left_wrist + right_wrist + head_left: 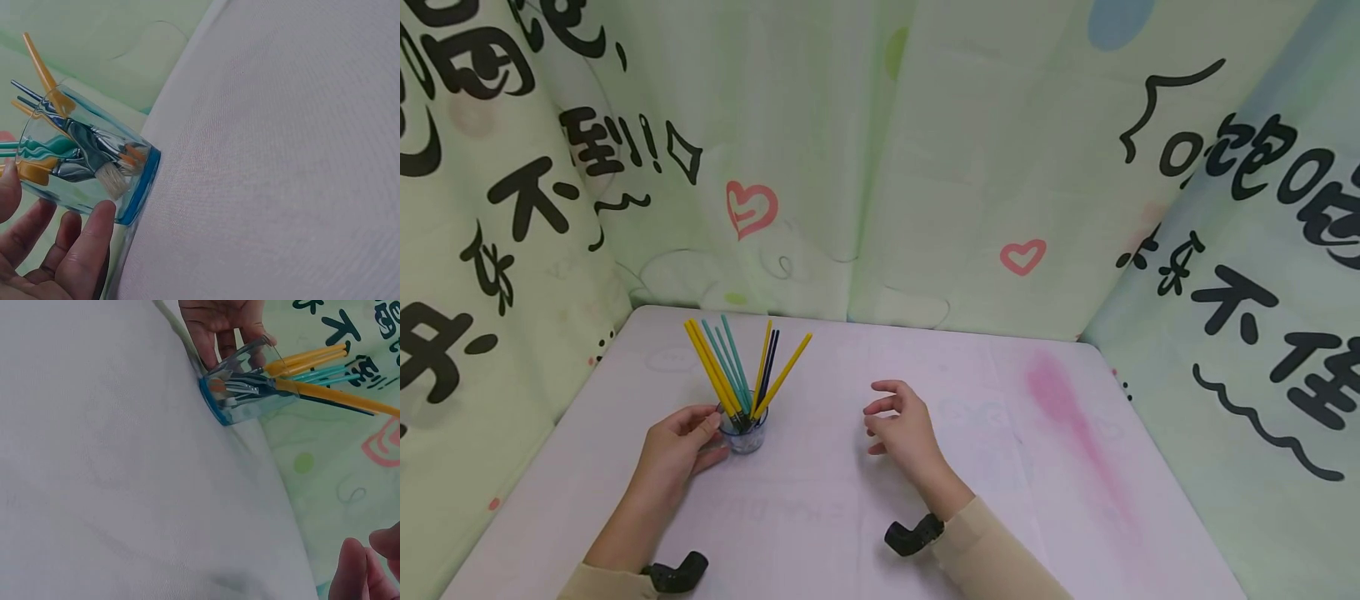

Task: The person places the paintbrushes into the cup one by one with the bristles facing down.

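Observation:
A clear glass cup (pixel 743 440) with a blue base stands on the left part of the table in the head view. Paintbrushes (pixel 718 367) with yellow, teal and dark blue handles lean in it, handles up. Through the glass wall, the left wrist view shows their bristles (pixel 112 180) near the bottom. My left hand (pixel 681 442) holds the cup from its left side, thumb and fingers against the glass near the rim. Right of the cup, my right hand (pixel 904 425) hovers over the table, fingers loosely bent and holding nothing.
A white cloth-covered table (pixel 820 533) with a pink smear (pixel 1075 417) on its right side lies under both hands. Pale green curtains (pixel 925 167) with black writing and red hearts hang along the back and both sides. Each wrist wears a black camera mount (pixel 913 533).

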